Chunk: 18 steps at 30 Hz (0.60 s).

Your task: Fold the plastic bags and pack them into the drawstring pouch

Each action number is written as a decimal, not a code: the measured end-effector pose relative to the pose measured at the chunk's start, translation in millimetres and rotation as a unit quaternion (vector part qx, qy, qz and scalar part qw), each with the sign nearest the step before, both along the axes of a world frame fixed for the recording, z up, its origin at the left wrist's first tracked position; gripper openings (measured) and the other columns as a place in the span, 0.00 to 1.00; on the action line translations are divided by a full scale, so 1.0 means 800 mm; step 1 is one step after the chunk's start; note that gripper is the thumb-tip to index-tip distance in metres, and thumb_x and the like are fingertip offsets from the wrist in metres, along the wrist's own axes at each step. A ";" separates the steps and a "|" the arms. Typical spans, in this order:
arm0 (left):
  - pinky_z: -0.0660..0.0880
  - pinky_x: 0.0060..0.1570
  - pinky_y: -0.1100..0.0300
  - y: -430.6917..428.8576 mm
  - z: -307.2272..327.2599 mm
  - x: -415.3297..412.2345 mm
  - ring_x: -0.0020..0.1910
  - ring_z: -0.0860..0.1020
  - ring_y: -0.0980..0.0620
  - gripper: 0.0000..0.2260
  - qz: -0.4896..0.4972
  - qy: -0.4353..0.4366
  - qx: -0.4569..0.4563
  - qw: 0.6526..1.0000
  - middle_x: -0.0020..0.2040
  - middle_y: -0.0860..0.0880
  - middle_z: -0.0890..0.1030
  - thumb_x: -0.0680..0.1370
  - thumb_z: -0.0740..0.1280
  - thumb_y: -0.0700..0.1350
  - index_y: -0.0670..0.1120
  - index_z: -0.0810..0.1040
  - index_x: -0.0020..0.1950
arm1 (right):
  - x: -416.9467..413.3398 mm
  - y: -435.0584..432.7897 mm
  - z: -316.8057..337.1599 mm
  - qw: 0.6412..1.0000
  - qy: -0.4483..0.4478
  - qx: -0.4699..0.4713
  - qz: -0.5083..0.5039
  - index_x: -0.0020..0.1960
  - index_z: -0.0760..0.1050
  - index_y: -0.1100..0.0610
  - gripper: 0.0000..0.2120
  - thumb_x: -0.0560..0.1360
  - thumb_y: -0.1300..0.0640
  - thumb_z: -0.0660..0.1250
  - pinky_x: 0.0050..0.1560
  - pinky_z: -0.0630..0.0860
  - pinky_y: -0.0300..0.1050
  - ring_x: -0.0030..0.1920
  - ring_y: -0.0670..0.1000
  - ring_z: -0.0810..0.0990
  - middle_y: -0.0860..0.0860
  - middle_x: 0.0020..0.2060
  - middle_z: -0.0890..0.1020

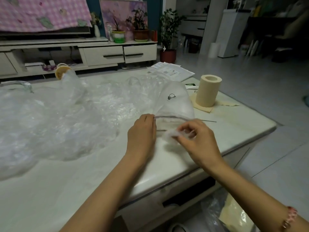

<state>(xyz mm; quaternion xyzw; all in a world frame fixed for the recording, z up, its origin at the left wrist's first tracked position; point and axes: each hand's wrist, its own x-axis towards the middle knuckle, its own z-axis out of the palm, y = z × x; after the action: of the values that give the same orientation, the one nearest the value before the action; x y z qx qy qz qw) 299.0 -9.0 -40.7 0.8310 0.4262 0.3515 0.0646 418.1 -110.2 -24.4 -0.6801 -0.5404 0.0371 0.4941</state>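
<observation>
While the loose plastic bags (pixel 58 118) lie heaped and crumpled well out to the left of the left hand, spreading over most of the table (pixel 83 181), the action sits over at the near right corner. Beyond that heap, far from both hands, a yellow-lidded tub (pixel 61 71) pokes up among the plastic. Now the left hand (pixel 142 129): back of the hand up, fingers curled, and it grips the left side of the mouth of the drawstring pouch (pixel 175 101), fingertips right at the dark cord line that runs along the rim. That pouch is translucent white with a small dark logo, and it rises off the table just beyond the two hands, its mouth turned toward the person and stretched between them. Just right of the left hand, right at that mouth, there's a small wad of plastic (pixel 172 133), a bag bunched down small, and the right hand (pixel 199 139) pinches it between thumb and curled fingers. Whether the wad is past the rim or only at it, I can't tell; it's blurred there. A pink beaded bracelet (pixel 290 218) sits on the right wrist. Beyond the right hand and a little to its right, a cream paper roll (pixel 209 91) stands upright on a sheet of the same paper, and a thin dark rod (pixel 209 121) lies flat between the roll and the right hand. Farther beyond, printed papers (pixel 173 72) rest at the table's far edge.
</observation>
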 end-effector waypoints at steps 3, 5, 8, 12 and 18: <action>0.68 0.39 0.54 -0.006 0.009 -0.001 0.45 0.77 0.39 0.10 -0.013 -0.048 0.010 0.999 0.50 0.40 0.78 0.81 0.57 0.39 0.39 0.76 0.55 | 0.004 0.007 0.011 0.984 -0.104 0.132 -0.060 0.39 0.81 0.54 0.06 0.67 0.53 0.74 0.53 0.66 0.36 0.52 0.45 0.69 0.50 0.52 0.77; 0.71 0.41 0.51 -0.009 0.014 -0.003 0.45 0.76 0.40 0.10 -0.040 -0.058 0.006 0.997 0.50 0.41 0.78 0.81 0.56 0.39 0.39 0.75 0.55 | 0.011 0.017 0.011 0.970 -0.189 0.138 -0.072 0.36 0.80 0.56 0.06 0.66 0.53 0.73 0.55 0.62 0.41 0.58 0.52 0.70 0.56 0.57 0.78; 0.68 0.42 0.52 -0.018 0.018 -0.002 0.43 0.74 0.41 0.10 -0.075 -0.071 -0.013 0.995 0.47 0.42 0.77 0.82 0.54 0.40 0.39 0.74 0.53 | 0.013 0.034 0.003 0.963 -0.256 0.080 -0.041 0.35 0.75 0.58 0.06 0.64 0.58 0.72 0.48 0.65 0.43 0.51 0.59 0.79 0.58 0.52 0.81; 0.65 0.41 0.56 -0.028 0.011 -0.002 0.45 0.74 0.43 0.10 -0.082 -0.059 -0.059 0.993 0.48 0.44 0.76 0.82 0.54 0.41 0.41 0.73 0.54 | 0.004 0.055 -0.004 0.962 -0.263 0.047 -0.049 0.38 0.68 0.59 0.15 0.65 0.58 0.75 0.26 0.62 0.41 0.28 0.57 0.74 0.54 0.31 0.75; 0.65 0.38 0.53 -0.035 0.003 -0.008 0.46 0.74 0.42 0.05 -0.063 0.082 -0.023 0.994 0.49 0.44 0.75 0.79 0.56 0.38 0.42 0.71 0.51 | -0.005 0.078 -0.006 0.937 -0.304 -0.108 -0.132 0.51 0.71 0.64 0.09 0.72 0.71 0.60 0.31 0.56 0.46 0.41 0.64 0.78 0.61 0.44 0.76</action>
<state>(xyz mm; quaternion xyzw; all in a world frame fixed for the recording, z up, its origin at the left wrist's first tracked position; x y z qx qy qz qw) 292.3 -37.3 -38.3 0.8805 0.3846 0.2679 0.0709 414.5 -47.5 -29.4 -0.7734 -0.5629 -0.1789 0.2301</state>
